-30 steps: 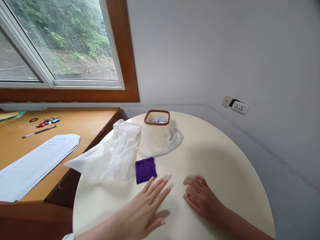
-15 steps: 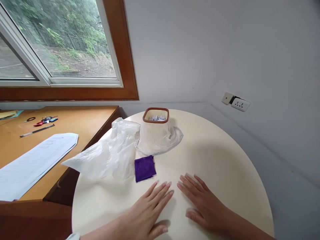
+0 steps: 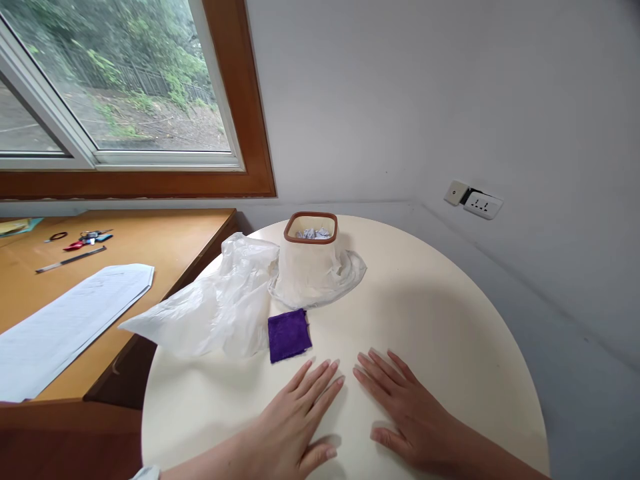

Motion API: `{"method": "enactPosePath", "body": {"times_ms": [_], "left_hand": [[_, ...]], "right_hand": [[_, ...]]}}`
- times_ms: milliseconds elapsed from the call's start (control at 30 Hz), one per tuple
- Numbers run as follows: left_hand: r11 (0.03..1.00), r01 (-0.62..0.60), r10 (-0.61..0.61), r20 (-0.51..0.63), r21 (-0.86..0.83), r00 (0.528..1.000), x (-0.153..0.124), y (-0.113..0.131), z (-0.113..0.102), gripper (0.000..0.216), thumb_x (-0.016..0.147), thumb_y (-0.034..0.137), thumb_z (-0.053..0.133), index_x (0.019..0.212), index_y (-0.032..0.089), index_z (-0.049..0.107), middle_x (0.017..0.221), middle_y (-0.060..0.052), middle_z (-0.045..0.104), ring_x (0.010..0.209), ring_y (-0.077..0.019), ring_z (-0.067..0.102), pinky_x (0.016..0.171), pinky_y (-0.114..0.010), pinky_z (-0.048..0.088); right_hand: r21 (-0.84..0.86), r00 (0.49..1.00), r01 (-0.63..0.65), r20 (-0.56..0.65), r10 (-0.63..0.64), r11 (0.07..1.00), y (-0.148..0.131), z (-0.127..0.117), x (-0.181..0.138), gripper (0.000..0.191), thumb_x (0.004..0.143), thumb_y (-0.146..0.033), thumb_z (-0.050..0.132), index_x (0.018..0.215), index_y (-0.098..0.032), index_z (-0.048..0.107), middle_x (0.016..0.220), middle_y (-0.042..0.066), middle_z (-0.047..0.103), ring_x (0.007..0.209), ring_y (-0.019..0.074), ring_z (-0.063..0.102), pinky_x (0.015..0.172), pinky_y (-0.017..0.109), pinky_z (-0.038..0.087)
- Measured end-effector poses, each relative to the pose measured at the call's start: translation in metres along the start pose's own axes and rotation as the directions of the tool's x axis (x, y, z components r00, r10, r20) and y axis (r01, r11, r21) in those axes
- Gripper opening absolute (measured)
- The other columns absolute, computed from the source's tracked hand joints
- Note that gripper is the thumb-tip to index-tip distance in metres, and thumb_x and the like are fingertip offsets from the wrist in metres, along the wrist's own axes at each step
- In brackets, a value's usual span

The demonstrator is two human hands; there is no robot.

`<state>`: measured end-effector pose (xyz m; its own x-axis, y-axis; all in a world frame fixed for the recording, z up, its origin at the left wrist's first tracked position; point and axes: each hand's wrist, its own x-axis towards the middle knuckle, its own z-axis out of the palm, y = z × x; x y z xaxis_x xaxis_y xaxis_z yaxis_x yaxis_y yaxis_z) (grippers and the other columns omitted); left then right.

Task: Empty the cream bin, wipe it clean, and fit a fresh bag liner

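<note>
My left hand lies flat on the pale round table, fingers stretched out and holding nothing. To its right, my right hand rests the same way, palm down. Just beyond the left fingertips is a folded purple cloth. Farther back stands a small bin with a brown rim and crumpled paper inside. A white plastic bag spreads out to the left of the bin, and thin plastic also gathers around its base. Neither hand touches the cloth, bag or bin.
At left, a wooden desk adjoins the table, bearing paper sheets, a pen, keys and a black ring. A wall with a socket rises at right; a window is at upper left.
The camera view has shifted very slightly. Both hands stay flat on the table, and the cloth, bag and bin keep their places.
</note>
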<state>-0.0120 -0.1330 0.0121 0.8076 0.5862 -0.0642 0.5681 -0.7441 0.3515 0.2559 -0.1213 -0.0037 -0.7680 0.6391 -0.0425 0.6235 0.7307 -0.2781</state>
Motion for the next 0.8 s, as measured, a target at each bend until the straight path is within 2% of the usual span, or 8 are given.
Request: {"method": "enactPosePath", "body": {"times_ms": [133, 333, 800], "left_hand": [[1.000, -0.002, 0.002, -0.011, 0.006, 1.000, 0.0007, -0.0006, 0.0013, 0.070, 0.091, 0.044, 0.034, 0.144, 0.018, -0.003, 0.151, -0.009, 0.007, 0.138, -0.0276, 0.006, 0.112, -0.051, 0.011], [1.000, 0.018, -0.018, -0.001, 0.014, 1.000, 0.0006, -0.0013, 0.0039, 0.069, 0.092, 0.045, 0.033, 0.144, 0.018, -0.003, 0.151, -0.009, 0.006, 0.138, -0.0279, 0.005, 0.112, -0.052, 0.010], [1.000, 0.010, -0.010, -0.015, 0.012, 1.000, 0.0021, -0.0024, 0.0047, 0.071, 0.091, 0.044, 0.034, 0.144, 0.019, -0.006, 0.151, -0.009, 0.006, 0.138, -0.0285, 0.005, 0.112, -0.053, 0.008]], "right_hand": [[0.008, 1.000, 0.011, 0.007, -0.011, 1.000, 0.0005, 0.0004, 0.0003, 0.066, 0.090, -0.049, 0.034, 0.144, -0.027, 0.003, 0.150, 0.004, 0.012, 0.138, 0.0268, 0.012, 0.110, 0.051, 0.013], [0.011, 0.998, 0.030, -0.051, -0.029, 0.999, 0.0007, 0.0005, 0.0007, 0.069, 0.089, -0.046, 0.040, 0.144, -0.024, 0.004, 0.150, 0.006, 0.017, 0.138, 0.0249, 0.014, 0.111, 0.046, 0.014], [0.009, 0.998, 0.027, -0.049, -0.026, 1.000, 0.0011, 0.0004, 0.0011, 0.068, 0.089, -0.046, 0.039, 0.144, -0.024, 0.006, 0.149, 0.005, 0.018, 0.137, 0.0248, 0.015, 0.111, 0.046, 0.014]]}}
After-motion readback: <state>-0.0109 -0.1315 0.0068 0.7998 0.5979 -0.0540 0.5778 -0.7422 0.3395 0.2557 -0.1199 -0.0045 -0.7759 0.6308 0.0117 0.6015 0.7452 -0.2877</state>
